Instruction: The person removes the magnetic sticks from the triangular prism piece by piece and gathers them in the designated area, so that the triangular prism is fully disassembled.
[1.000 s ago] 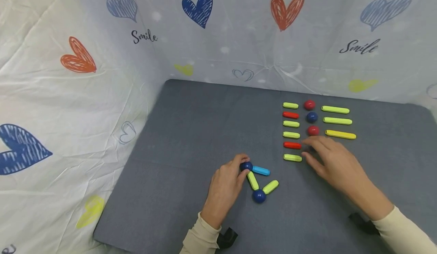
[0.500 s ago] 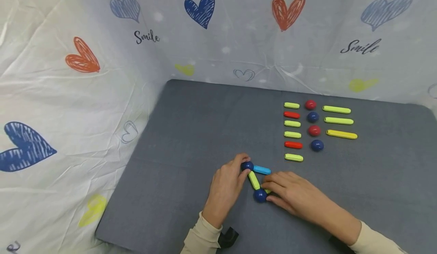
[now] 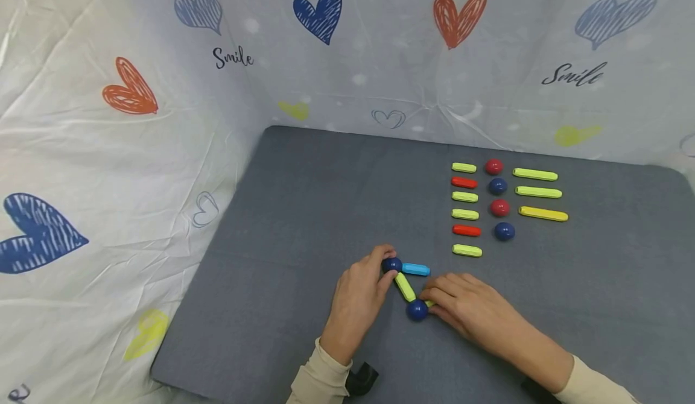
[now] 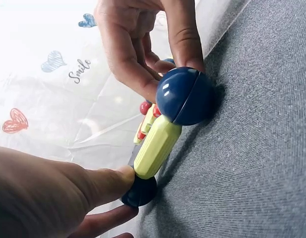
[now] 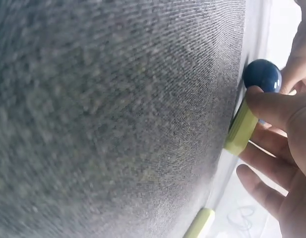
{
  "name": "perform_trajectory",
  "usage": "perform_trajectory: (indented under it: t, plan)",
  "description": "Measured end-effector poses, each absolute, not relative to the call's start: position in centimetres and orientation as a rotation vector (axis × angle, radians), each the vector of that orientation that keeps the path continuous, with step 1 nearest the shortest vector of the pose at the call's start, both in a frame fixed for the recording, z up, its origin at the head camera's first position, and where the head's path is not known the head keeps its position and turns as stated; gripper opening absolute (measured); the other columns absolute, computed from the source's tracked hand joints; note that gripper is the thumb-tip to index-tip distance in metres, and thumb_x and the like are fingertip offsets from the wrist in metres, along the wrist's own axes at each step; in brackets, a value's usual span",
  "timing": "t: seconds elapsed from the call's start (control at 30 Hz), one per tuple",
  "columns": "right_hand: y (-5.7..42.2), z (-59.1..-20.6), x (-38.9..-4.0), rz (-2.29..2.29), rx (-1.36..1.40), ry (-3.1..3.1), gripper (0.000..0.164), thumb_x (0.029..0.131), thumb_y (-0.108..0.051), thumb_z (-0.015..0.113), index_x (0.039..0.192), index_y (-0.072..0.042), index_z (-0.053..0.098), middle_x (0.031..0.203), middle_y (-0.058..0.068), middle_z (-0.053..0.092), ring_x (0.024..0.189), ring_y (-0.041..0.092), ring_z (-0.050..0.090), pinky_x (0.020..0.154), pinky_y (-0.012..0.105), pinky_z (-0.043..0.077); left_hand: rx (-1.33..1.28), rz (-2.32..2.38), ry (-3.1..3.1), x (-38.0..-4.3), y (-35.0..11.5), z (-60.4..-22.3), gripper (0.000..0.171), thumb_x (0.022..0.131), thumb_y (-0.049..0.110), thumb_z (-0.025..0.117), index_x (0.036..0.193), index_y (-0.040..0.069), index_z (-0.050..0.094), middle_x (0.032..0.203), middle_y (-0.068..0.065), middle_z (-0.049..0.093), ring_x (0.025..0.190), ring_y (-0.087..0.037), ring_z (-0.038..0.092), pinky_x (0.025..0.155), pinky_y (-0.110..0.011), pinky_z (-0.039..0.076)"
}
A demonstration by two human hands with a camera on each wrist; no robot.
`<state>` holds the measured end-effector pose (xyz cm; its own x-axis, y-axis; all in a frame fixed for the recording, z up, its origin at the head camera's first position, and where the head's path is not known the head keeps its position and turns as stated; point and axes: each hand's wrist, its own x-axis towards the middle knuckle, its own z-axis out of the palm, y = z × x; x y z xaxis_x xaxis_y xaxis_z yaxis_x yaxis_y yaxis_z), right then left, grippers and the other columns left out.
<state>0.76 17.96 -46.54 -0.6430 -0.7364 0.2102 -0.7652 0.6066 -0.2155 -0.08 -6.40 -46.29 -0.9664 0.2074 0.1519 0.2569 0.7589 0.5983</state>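
In the head view my left hand [image 3: 355, 307] pinches a glossy blue ball [image 3: 392, 265] between thumb and fingers. From that ball a light blue rod [image 3: 416, 269] points right, and a lime rod [image 3: 405, 287] runs down to a second blue ball [image 3: 417, 310]. My right hand [image 3: 478, 310] pinches another lime rod [image 5: 241, 129] joined to this second ball, and covers most of it from above. The left wrist view has the second ball [image 4: 185, 96] close up, at the right hand's fingertips, with the linking lime rod [image 4: 157, 148] between both balls.
Back right on the grey table [image 3: 304, 211] lie sorted pieces: a column of short lime and red rods [image 3: 466, 230], a column of red and blue balls [image 3: 504, 231], and longer lime and yellow rods [image 3: 543, 214]. A white heart-printed cloth [image 3: 380, 60] hangs behind.
My right hand has come from the sorted pieces down-left to the lime rod at the lower ball, uncovering a blue ball. That lower ball has shifted slightly right; my left hand keeps its place.
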Motion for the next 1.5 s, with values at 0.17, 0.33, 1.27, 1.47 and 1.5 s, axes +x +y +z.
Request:
perform_trajectory:
  t: [0.17, 0.33, 1.27, 1.47, 1.5]
  plan:
    - [18.3, -46.3, 1.1, 0.431, 1.232, -2.747, 0.028, 0.088, -0.027, 0.089, 0.113, -0.022, 0.077, 0.109, -0.012, 0.068, 0.1, 0.008, 0.065, 0.086, 0.035, 0.058, -0.375, -0.992, -2.873, 0.2, -6.6, -46.2, 0.043, 0.097, 0.02, 0.081, 0.137, 0.015, 0.064, 0.128, 0.005, 0.074, 0.091, -0.013, 0.075, 0.065, -0.026, 0.058]
    - [18.6, -46.1, 1.3, 0.429, 1.184, -2.754, 0.027, 0.087, -0.029, 0.089, 0.111, -0.023, 0.078, 0.107, -0.012, 0.068, 0.096, 0.007, 0.064, 0.08, 0.035, 0.058, -0.367, -0.979, -2.885, 0.6, -6.8, -46.1, 0.044, 0.095, 0.019, 0.083, 0.135, 0.013, 0.065, 0.124, 0.003, 0.075, 0.098, -0.015, 0.076, 0.074, -0.034, 0.062]
    - [22.7, -45.0, -0.9, 0.409, 0.87, -2.737, 0.039, 0.081, -0.013, 0.09, 0.117, -0.012, 0.074, 0.104, 0.002, 0.069, 0.084, 0.022, 0.068, 0.073, 0.046, 0.06, -0.346, -1.031, -2.967, 2.5, -7.5, -45.6, 0.027, 0.09, 0.027, 0.087, 0.109, 0.016, 0.071, 0.105, 0.0, 0.07, 0.063, -0.002, 0.055, 0.051, -0.02, 0.044]
    - [22.7, -45.4, -1.1, 0.401, 0.843, -2.763, 0.034, 0.084, -0.016, 0.089, 0.115, -0.011, 0.075, 0.104, 0.003, 0.071, 0.084, 0.023, 0.069, 0.073, 0.047, 0.06, -0.361, -1.025, -2.971, 2.5, -7.5, -45.7, 0.026, 0.09, 0.027, 0.087, 0.107, 0.016, 0.071, 0.105, 0.0, 0.07, 0.063, -0.002, 0.055, 0.051, -0.02, 0.045]
    - [22.6, -45.5, -1.1, 0.401, 0.84, -2.769, 0.034, 0.084, -0.016, 0.089, 0.115, -0.011, 0.076, 0.104, 0.003, 0.071, 0.084, 0.023, 0.069, 0.073, 0.048, 0.06, -0.361, -1.024, -2.971, 2.5, -7.4, -45.7, 0.026, 0.09, 0.027, 0.087, 0.107, 0.016, 0.071, 0.104, 0.0, 0.07, 0.063, -0.001, 0.055, 0.051, -0.02, 0.045]
